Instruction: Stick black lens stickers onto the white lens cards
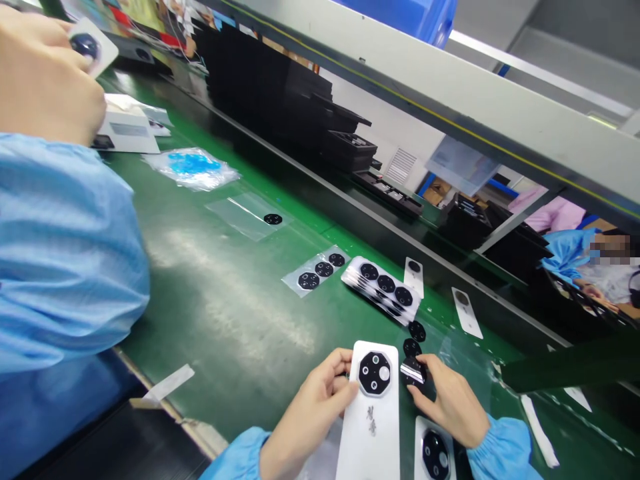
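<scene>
A white phone back panel (pixel 371 427) with a black octagonal camera plate and dark lettering stands in my left hand (pixel 317 410), gripped along its left edge. To its right, my right hand (pixel 450 400) has thumb and fingertips on a shiny black camera lens cover (pixel 413 373), which reflects a bright streak. Two similar black covers (pixel 415 339) lie just beyond it on the green table. Below my right hand is a second white phone panel (pixel 435 448) with a black camera plate, partly cut off by the frame.
A stack of white sheets bearing black covers (pixel 360 281) lies ahead, beside a clear strip of covers (pixel 300 291). Plastic bags with blue pieces (pixel 193 163) lie farther left. A co-worker's blue sleeve (pixel 65 253) and hand fill the left. A metal shelf beam (pixel 450 100) crosses above.
</scene>
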`<move>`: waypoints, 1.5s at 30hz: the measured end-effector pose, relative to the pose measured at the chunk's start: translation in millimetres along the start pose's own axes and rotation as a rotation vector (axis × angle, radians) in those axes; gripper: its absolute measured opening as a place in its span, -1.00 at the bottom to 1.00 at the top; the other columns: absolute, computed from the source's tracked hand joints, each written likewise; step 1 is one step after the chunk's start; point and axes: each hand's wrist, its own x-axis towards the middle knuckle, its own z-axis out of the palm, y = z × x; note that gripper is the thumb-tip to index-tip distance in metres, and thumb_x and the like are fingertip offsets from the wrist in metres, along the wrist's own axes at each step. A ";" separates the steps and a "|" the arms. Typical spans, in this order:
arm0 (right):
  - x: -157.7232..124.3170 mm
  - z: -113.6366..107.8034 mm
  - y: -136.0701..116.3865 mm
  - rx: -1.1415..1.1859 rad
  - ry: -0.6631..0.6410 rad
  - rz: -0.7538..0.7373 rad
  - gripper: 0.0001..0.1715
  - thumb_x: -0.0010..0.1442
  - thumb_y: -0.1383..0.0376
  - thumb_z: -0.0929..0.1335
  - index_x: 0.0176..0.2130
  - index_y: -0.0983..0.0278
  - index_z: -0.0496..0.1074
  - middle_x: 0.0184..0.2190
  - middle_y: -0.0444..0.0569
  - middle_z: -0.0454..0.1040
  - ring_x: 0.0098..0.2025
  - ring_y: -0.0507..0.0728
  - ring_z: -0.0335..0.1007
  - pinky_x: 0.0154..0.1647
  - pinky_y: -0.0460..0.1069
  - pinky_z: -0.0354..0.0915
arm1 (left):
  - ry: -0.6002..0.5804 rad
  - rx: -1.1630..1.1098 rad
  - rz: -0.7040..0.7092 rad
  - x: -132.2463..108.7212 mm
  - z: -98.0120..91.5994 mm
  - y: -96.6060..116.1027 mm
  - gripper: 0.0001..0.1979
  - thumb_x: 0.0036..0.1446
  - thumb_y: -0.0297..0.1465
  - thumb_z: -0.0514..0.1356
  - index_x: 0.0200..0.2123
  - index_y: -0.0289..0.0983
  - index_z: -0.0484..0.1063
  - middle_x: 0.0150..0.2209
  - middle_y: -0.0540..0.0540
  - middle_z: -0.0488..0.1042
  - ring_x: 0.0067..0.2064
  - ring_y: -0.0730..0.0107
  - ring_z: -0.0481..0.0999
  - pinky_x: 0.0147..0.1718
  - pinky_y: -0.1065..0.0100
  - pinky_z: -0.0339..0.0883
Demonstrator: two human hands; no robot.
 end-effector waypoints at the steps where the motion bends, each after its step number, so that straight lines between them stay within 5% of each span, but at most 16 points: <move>1: 0.0 -0.1 -0.3 0.003 -0.001 0.002 -0.66 0.18 0.23 0.24 -0.05 0.27 0.17 -0.20 0.06 0.49 -0.22 0.22 0.50 -0.24 0.13 0.41 | -0.015 0.008 -0.010 1.2 -0.7 2.8 -0.68 -0.01 -0.25 0.27 -0.21 -0.27 0.34 -0.25 -0.05 0.49 -0.43 0.51 0.40 -0.44 0.47 0.24; 9: -0.1 -2.5 -2.5 0.008 0.012 -0.018 -0.69 0.19 0.24 0.23 -0.05 0.24 0.16 -0.21 0.03 0.50 -0.22 0.20 0.51 -0.28 0.11 0.43 | -0.067 0.042 -0.027 13.5 -4.1 9.4 -0.57 0.02 -0.13 0.24 -0.12 -0.27 0.33 -0.19 -0.11 0.48 -0.35 0.39 0.44 -0.34 0.39 0.29; 20: 0.5 -2.8 2.3 -0.023 0.030 -0.063 -0.67 0.20 0.25 0.25 -0.03 0.20 0.14 -0.21 -0.01 0.52 -0.25 0.16 0.54 -0.32 0.03 0.48 | -0.028 0.046 -0.065 26.4 -8.7 20.1 -0.68 0.00 -0.26 0.24 -0.16 -0.27 0.38 -0.18 -0.10 0.49 -0.22 0.28 0.49 -0.33 0.41 0.29; 45: 4.0 -0.3 4.5 -0.033 0.076 -0.098 -0.65 0.18 0.24 0.26 -0.03 0.22 0.18 -0.17 0.04 0.52 -0.22 0.18 0.55 -0.31 0.02 0.50 | -0.031 0.055 -0.064 27.6 -10.3 19.3 -0.71 0.06 -0.29 0.20 -0.14 -0.26 0.35 -0.16 -0.09 0.48 -0.29 0.37 0.45 -0.31 0.39 0.28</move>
